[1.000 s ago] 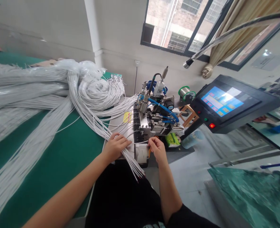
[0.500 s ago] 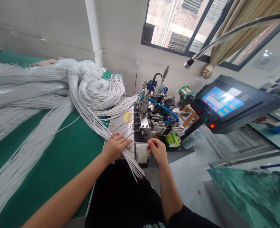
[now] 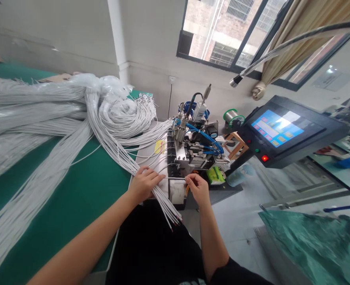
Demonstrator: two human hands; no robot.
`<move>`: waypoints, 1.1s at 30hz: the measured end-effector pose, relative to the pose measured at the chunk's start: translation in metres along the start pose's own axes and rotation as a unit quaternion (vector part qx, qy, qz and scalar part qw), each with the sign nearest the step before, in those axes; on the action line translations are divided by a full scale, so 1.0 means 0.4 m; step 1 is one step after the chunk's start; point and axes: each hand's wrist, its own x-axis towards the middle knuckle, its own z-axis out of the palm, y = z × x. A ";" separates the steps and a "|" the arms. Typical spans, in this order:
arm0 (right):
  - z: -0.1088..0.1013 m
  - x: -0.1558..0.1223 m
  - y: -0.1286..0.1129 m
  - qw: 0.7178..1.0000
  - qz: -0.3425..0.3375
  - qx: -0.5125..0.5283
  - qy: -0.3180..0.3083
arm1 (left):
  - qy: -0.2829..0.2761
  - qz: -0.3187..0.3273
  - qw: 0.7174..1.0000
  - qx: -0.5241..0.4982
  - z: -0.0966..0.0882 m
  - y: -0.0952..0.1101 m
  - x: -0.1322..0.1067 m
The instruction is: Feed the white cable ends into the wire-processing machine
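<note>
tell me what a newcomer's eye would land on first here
Probably the mass of white cables sprawling over the green table on the left. Next, the lit screen at right, with a red light glowing below it. Then, beside the machine near the centre, the left hand holding a bundle and the right hand pinching a single cable.

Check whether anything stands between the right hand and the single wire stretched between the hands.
Nothing visible does: the right hand pinches the wire directly. The wire bundle lies under the left hand, apart from that pinch.
</note>
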 end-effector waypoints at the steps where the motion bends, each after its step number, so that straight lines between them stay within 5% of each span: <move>1: -0.001 -0.001 0.000 1.000 -0.006 -0.003 -0.006 | -0.001 -0.003 1.000 0.000 0.000 0.001 0.000; 10: -0.010 -0.001 0.004 0.998 -0.027 -0.003 -0.058 | -0.013 -0.012 1.000 0.017 0.003 -0.001 -0.005; 22: 0.017 0.055 0.039 1.000 0.001 -0.029 -0.001 | -0.051 -0.012 0.998 0.031 0.010 -0.003 -0.008; 33: 0.030 0.074 0.057 0.998 0.005 -0.059 -0.020 | -0.071 -0.055 0.995 0.035 0.018 0.004 -0.002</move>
